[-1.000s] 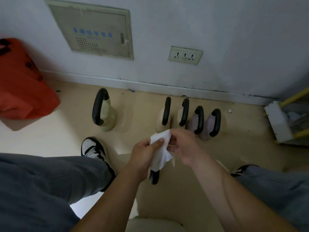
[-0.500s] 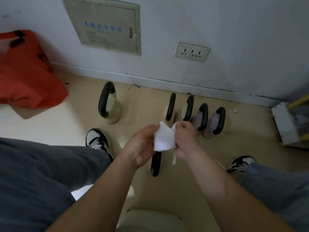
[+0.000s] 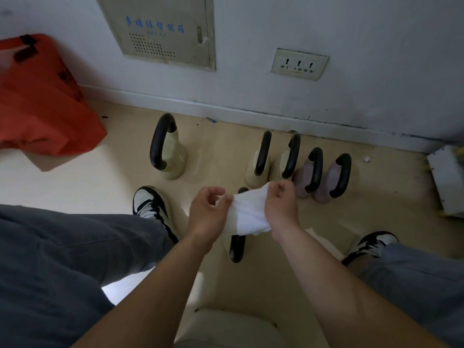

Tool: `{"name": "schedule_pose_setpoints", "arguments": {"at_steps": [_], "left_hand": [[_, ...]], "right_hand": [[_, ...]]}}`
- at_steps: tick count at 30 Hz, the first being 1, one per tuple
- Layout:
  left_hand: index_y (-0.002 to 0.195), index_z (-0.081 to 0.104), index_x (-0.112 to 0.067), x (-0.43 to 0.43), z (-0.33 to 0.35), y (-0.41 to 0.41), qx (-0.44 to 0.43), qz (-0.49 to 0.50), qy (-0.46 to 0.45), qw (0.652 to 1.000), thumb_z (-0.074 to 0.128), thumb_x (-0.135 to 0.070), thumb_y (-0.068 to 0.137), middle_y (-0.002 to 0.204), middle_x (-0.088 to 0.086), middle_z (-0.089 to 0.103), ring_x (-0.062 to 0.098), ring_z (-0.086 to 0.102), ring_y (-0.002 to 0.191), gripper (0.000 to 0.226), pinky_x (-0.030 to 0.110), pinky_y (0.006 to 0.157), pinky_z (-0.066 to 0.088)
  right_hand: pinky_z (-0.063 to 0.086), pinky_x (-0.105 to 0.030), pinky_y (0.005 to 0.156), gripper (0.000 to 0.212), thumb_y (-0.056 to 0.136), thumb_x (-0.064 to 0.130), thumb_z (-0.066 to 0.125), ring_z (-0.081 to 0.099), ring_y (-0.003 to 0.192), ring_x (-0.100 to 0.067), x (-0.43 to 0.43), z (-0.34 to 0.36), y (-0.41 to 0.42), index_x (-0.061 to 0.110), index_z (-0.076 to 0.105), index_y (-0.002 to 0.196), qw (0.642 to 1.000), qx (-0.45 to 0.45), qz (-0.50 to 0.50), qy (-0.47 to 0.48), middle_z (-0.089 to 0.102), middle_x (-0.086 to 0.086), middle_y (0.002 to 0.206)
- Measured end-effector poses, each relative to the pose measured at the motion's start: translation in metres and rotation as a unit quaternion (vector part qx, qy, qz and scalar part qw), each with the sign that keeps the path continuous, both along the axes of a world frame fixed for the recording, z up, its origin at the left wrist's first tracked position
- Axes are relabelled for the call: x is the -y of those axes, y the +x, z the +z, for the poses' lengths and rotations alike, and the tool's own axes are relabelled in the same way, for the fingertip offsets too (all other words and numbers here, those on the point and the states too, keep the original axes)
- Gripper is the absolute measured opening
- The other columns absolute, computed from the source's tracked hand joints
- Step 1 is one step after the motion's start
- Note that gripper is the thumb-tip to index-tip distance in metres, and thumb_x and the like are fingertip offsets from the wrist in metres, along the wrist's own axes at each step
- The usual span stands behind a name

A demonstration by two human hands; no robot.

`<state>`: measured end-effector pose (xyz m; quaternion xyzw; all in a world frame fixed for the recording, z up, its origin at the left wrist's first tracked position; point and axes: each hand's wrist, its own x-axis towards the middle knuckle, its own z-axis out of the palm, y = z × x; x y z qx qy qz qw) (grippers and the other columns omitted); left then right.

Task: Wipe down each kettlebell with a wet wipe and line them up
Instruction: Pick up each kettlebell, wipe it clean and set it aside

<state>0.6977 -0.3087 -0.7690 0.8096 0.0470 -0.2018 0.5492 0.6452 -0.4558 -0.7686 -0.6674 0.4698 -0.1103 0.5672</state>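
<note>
The white wet wipe [image 3: 249, 217] has gone from a small wad pinched at the fingertips half a second ago to a sheet pulled wide between both hands. By my reading it is being opened out for the next wipe, and no wiping is under way.

The left hand [image 3: 207, 214] pinches one edge of the wipe and the right hand [image 3: 282, 209] has its fingers curled over the opposite edge. The wipe hangs in the air above a cream kettlebell with a black handle [image 3: 236, 248], which stands on the floor well in front of the beige three-outlet wall socket [image 3: 300, 64], nearest the person, and is likely next in turn.

Six kettlebells are in view:
- the one under the hands;
- one large cream kettlebell [image 3: 173, 159], alone, down and well to the left of the socket;
- two smaller cream kettlebells [image 3: 251, 172], on the floor below the socket;
- two lilac kettlebells [image 3: 301, 179] beside those, completing a tidy row of four.

(A pale rounded shape at the bottom edge may be a seventh; I cannot tell.) There is one wipe.
</note>
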Motion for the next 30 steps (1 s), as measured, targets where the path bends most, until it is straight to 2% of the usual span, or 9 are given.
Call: {"name": "schedule_pose_setpoints", "arguments": {"at_steps": [3,6,9,13,18,22,25,27,30], "left_hand": [[0.120,0.060,-0.024,-0.008,-0.019,0.007,-0.032,0.014,0.045,0.998,0.065,-0.046,0.091,0.106,-0.003,0.062,0.020,0.062,0.099,0.037,0.026,0.072,0.049],[0.147,0.041,-0.015,-0.009,-0.040,0.008,-0.114,-0.066,0.140,0.981,0.063,-0.057,0.089,0.140,0.007,0.050,0.027,0.053,0.124,0.075,0.035,0.096,0.047],[0.143,0.048,-0.018,0.000,-0.051,0.007,-0.045,-0.092,0.178,0.979,0.057,-0.053,0.093,0.147,0.004,0.047,0.024,0.052,0.128,0.062,0.037,0.105,0.045],[0.136,0.057,-0.023,0.015,-0.043,0.002,0.106,-0.126,0.187,0.968,0.050,-0.042,0.099,0.137,0.000,0.053,0.016,0.060,0.114,0.042,0.034,0.098,0.049],[0.158,0.013,-0.028,0.048,-0.031,-0.023,0.058,-0.249,0.193,0.947,0.036,-0.044,0.104,0.142,0.003,0.038,0.020,0.057,0.106,0.061,0.032,0.088,0.049],[0.155,-0.006,-0.038,0.063,-0.037,-0.029,0.061,-0.222,0.291,0.929,0.027,-0.044,0.105,0.124,0.007,0.047,0.021,0.059,0.084,0.061,0.034,0.069,0.048],[0.152,0.005,-0.039,0.075,-0.042,-0.019,0.053,-0.202,0.307,0.928,0.024,-0.049,0.104,0.110,0.006,0.055,0.023,0.060,0.084,0.053,0.037,0.071,0.050],[0.141,0.028,-0.028,0.084,-0.051,-0.001,0.055,-0.212,0.314,0.924,0.025,-0.047,0.104,0.106,0.004,0.061,0.023,0.060,0.085,0.042,0.038,0.073,0.051],[0.121,0.052,-0.014,0.105,-0.064,0.045,0.019,-0.292,0.392,0.872,0.029,-0.031,0.104,0.117,0.011,0.061,0.027,0.058,0.095,0.034,0.034,0.078,0.044]], "right_hand": [[0.051,-0.037,0.065,0.015,0.106,0.036,0.041,0.062,0.071,-0.020,0.006,-0.012,0.001,0.026,0.051,0.104,0.998,-0.010,-0.025,0.059,0.069,0.000,0.091],[0.050,-0.032,0.055,0.021,0.104,0.034,0.047,0.063,0.066,-0.021,0.007,-0.023,-0.001,0.017,0.058,0.110,0.985,-0.066,0.014,0.159,0.072,-0.010,0.093],[0.059,-0.032,0.061,0.029,0.096,0.041,0.062,0.072,0.081,-0.025,0.003,-0.031,-0.005,0.013,0.069,0.101,0.970,-0.103,0.097,0.196,0.075,-0.010,0.094],[0.062,-0.035,0.066,0.034,0.096,0.037,0.064,0.072,0.081,-0.031,0.003,-0.039,-0.004,0.004,0.069,0.091,0.970,-0.108,0.114,0.185,0.074,-0.016,0.089],[0.058,-0.036,0.063,0.025,0.096,0.034,0.063,0.068,0.072,-0.027,0.013,-0.052,-0.019,0.011,0.070,0.089,0.972,-0.104,0.051,0.206,0.073,-0.009,0.082],[0.055,-0.038,0.068,0.026,0.102,0.032,0.048,0.067,0.079,-0.028,0.012,-0.070,-0.025,0.019,0.070,0.103,0.965,-0.115,0.020,0.233,0.071,-0.008,0.092],[0.057,-0.040,0.082,0.027,0.099,0.027,0.047,0.067,0.100,-0.024,0.010,-0.082,-0.019,0.034,0.069,0.113,0.951,-0.138,0.096,0.260,0.073,0.001,0.108],[0.058,-0.045,0.091,0.030,0.100,0.019,0.047,0.064,0.105,-0.023,0.010,-0.082,-0.015,0.033,0.069,0.114,0.935,-0.160,0.150,0.280,0.072,0.001,0.111],[0.057,-0.043,0.086,0.039,0.100,0.010,0.043,0.064,0.100,-0.025,0.012,-0.085,-0.021,0.032,0.066,0.123,0.926,-0.176,0.225,0.247,0.069,-0.004,0.113]]}}
